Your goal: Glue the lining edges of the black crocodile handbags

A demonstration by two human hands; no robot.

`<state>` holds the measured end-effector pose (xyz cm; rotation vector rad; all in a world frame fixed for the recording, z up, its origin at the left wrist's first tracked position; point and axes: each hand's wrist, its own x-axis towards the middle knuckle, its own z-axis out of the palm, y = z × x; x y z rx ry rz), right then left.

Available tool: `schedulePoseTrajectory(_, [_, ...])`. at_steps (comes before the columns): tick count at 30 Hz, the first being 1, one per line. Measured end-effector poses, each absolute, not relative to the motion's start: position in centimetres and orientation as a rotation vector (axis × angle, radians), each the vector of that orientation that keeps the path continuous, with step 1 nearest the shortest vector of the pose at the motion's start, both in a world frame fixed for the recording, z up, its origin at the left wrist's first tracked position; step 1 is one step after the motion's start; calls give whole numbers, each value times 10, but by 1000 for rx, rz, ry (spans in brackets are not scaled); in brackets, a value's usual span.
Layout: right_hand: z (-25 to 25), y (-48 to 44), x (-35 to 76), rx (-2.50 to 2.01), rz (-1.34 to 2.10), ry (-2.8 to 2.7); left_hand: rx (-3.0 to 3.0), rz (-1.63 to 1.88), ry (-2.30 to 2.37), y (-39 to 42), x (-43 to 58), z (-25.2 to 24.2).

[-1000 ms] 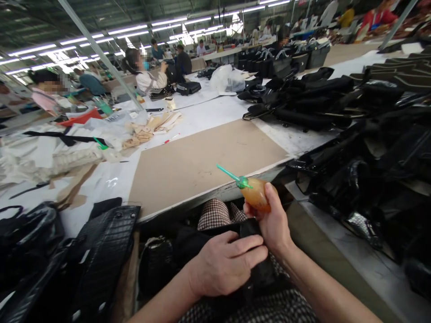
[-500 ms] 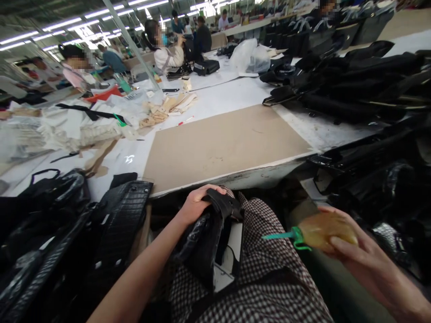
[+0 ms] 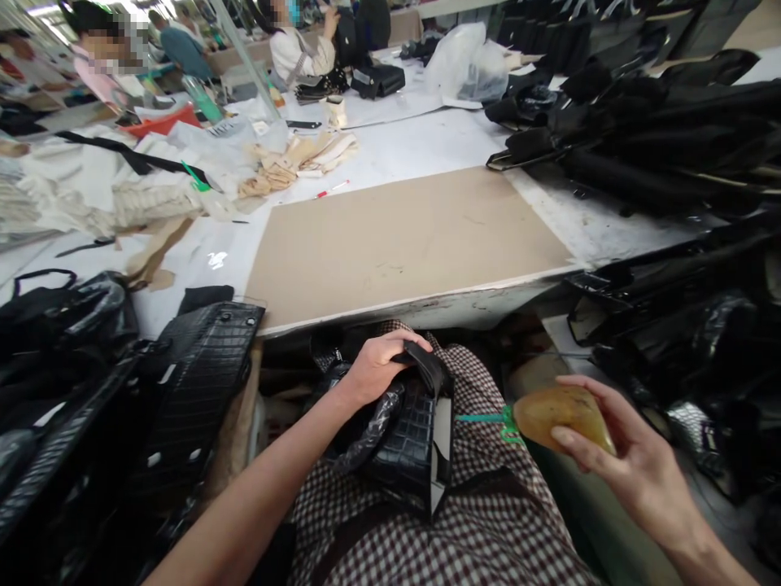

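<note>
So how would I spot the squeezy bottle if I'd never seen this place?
Start at the big tan board on the white worktable, then drop down past its near edge to the right. There the right hand holds the squeezy bottle. It is the only amber thing with a thin green nozzle, among black bags.

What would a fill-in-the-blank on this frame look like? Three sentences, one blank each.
1. The right hand holds a bottle with a thin ____ nozzle.
2. The left hand grips a ____ bag resting on the lap.
3. The nozzle points toward the person's ____ side.

Missing words: green; black; left.
</note>
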<state>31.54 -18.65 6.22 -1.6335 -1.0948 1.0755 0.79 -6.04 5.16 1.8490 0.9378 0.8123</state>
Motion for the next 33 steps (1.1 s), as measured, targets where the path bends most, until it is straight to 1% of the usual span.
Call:
schedulePoseTrajectory(15, [45, -169, 312, -1654, 1014, -1260, 1893, 824, 875, -59, 8, 47])
schedulePoseTrajectory(24, [51, -180, 314, -1604, 1191, -1269, 1892, 826, 854, -57, 10, 46])
schedulePoseTrajectory(33, [48, -211, 310, -1595, 1360, -1203, 1891, 821, 868, -56, 11, 45])
